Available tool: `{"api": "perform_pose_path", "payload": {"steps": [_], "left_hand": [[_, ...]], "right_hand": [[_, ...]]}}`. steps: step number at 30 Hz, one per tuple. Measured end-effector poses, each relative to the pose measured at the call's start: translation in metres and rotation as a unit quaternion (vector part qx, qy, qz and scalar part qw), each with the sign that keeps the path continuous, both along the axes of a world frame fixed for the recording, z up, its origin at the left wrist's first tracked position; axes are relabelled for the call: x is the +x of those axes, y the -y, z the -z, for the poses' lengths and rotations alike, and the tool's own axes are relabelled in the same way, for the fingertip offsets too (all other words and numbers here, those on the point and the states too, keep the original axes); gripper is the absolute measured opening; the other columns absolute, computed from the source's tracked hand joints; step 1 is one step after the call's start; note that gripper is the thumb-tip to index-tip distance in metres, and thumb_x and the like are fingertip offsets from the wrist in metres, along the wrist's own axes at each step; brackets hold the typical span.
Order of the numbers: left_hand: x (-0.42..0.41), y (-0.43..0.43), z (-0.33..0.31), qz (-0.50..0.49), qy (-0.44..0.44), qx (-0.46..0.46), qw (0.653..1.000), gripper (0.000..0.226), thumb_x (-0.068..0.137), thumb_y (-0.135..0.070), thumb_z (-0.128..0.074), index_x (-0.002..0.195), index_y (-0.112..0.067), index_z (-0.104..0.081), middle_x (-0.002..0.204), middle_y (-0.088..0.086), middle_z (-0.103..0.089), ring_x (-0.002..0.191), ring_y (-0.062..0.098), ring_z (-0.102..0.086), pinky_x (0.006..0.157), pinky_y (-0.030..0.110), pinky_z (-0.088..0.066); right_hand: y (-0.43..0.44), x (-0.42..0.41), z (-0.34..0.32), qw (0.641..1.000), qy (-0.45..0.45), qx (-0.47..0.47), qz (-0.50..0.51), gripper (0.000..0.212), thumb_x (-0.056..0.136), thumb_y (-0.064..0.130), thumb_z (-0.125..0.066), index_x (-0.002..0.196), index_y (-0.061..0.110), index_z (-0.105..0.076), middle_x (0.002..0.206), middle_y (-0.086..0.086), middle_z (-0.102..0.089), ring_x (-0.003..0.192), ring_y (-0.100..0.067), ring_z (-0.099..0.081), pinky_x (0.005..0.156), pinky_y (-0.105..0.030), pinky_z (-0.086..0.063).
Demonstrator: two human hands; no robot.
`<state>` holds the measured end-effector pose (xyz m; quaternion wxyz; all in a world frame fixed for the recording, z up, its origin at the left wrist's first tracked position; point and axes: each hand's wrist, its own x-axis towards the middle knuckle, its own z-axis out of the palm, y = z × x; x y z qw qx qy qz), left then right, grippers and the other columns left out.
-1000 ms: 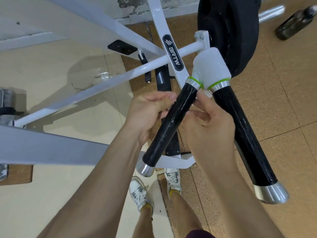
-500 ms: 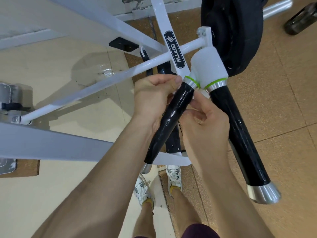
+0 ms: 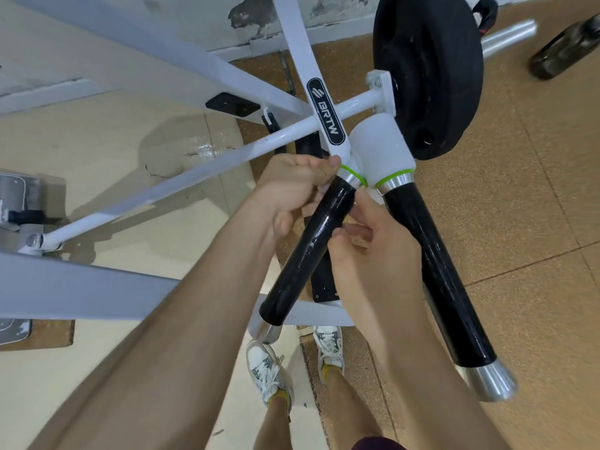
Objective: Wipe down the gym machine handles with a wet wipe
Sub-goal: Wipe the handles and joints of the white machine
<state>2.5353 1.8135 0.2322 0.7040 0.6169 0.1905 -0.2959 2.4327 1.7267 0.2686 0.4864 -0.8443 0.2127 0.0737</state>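
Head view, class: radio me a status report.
Left grip curled at top of left handle. Right grip wraps it below. Wipe not visible. Nothing blocking.

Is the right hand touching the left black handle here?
Touching. The head view shows the right hand with its fingers curled against the left handle at its right edge, no gap.

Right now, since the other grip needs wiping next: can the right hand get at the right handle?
Probably yes. The right hand is at the left handle, right beside the right handle, with nothing between them.
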Motion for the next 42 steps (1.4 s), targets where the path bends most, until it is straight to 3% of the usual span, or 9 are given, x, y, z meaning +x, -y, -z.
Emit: {"api": "perform_pose_path", "payload": {"steps": [9,12,19,23,28,32,35,39,42], "left_hand": [[0.012,0.008,-0.009,0.034,0.013,0.03,0.999,0.008,0.088,-0.004,-0.064,0.083,0.0,-0.067,0.07,0.014,-0.059,0.056,0.018,-0.052,0.041,0.017,-0.045],[0.016,0.006,-0.01,0.045,0.099,0.116,0.987,0.015,0.084,0.0,-0.066,0.072,-0.009,-0.069,0.068,0.011,-0.065,0.06,0.025,-0.063,0.058,0.028,-0.057],[-0.02,0.001,-0.023,0.031,0.305,0.246,0.919,0.02,0.074,-0.006,-0.077,0.067,-0.025,-0.073,0.072,-0.008,-0.072,0.072,0.008,-0.065,0.076,0.022,-0.054],[-0.026,0.011,-0.022,0.102,0.488,0.314,0.808,0.003,0.074,-0.008,-0.075,0.073,-0.011,-0.076,0.073,-0.001,-0.07,0.071,0.004,-0.058,0.069,0.017,-0.048],[-0.002,0.008,-0.022,0.019,0.234,0.272,0.933,0.017,0.078,-0.014,-0.075,0.068,-0.027,-0.072,0.059,-0.011,-0.06,0.056,0.0,-0.052,0.062,0.019,-0.044],[-0.013,0.014,-0.035,0.041,0.249,0.248,0.935,0.021,0.078,-0.01,-0.075,0.066,-0.028,-0.072,0.063,-0.014,-0.066,0.062,0.001,-0.057,0.069,0.02,-0.049],[-0.03,0.018,-0.041,0.096,0.325,0.282,0.898,0.013,0.077,-0.007,-0.074,0.073,-0.02,-0.074,0.08,-0.008,-0.071,0.081,0.008,-0.065,0.084,0.03,-0.052],[-0.042,0.021,-0.064,0.103,0.255,0.269,0.923,0.012,0.079,-0.007,-0.073,0.074,-0.019,-0.074,0.076,-0.008,-0.071,0.073,0.005,-0.063,0.074,0.024,-0.049],[-0.067,0.029,-0.104,-0.047,0.163,0.077,0.982,0.018,0.084,-0.001,-0.067,0.074,-0.015,-0.071,0.069,-0.002,-0.071,0.062,0.009,-0.062,0.063,0.023,-0.049]], "right_hand": [[0.0,0.001,-0.003,0.999,-0.025,-0.028,-0.027,0.05,0.085,0.016,-0.054,0.133,0.03,-0.05,0.114,0.009,-0.06,0.098,0.0,-0.058,0.087,-0.031,-0.052],[0.002,0.002,-0.005,0.998,-0.026,-0.032,-0.039,0.051,0.085,0.017,-0.055,0.134,0.03,-0.049,0.11,0.009,-0.062,0.096,-0.002,-0.059,0.086,-0.031,-0.053],[0.004,-0.002,-0.013,0.998,-0.011,-0.019,-0.053,0.049,0.087,0.015,-0.057,0.135,0.022,-0.05,0.111,-0.001,-0.064,0.105,-0.015,-0.06,0.091,-0.04,-0.05],[0.005,-0.004,-0.015,0.996,0.011,-0.024,-0.084,0.037,0.084,0.011,-0.054,0.119,0.023,-0.057,0.101,0.004,-0.063,0.098,-0.01,-0.059,0.083,-0.036,-0.051],[0.01,-0.007,-0.026,0.993,0.049,-0.03,-0.1,0.048,0.09,0.016,-0.05,0.137,0.02,-0.048,0.12,0.001,-0.06,0.107,-0.011,-0.06,0.088,-0.033,-0.051],[0.037,0.001,-0.044,0.976,0.144,-0.135,-0.09,0.033,0.088,0.014,-0.05,0.118,0.017,-0.062,0.102,0.006,-0.062,0.086,-0.01,-0.06,0.073,-0.027,-0.053],[0.059,0.009,-0.05,0.986,0.079,-0.126,-0.069,0.03,0.09,0.012,-0.055,0.118,0.019,-0.064,0.108,0.009,-0.061,0.085,-0.003,-0.059,0.073,-0.011,-0.047],[0.073,0.008,-0.071,0.997,0.056,0.022,-0.039,0.03,0.092,0.007,-0.056,0.116,0.022,-0.064,0.099,0.003,-0.066,0.068,0.007,-0.062,0.06,-0.006,-0.049],[0.083,0.009,-0.096,0.967,-0.026,0.251,-0.027,0.029,0.09,0.007,-0.061,0.113,0.023,-0.066,0.098,0.0,-0.073,0.085,-0.012,-0.07,0.076,-0.031,-0.058]]}}
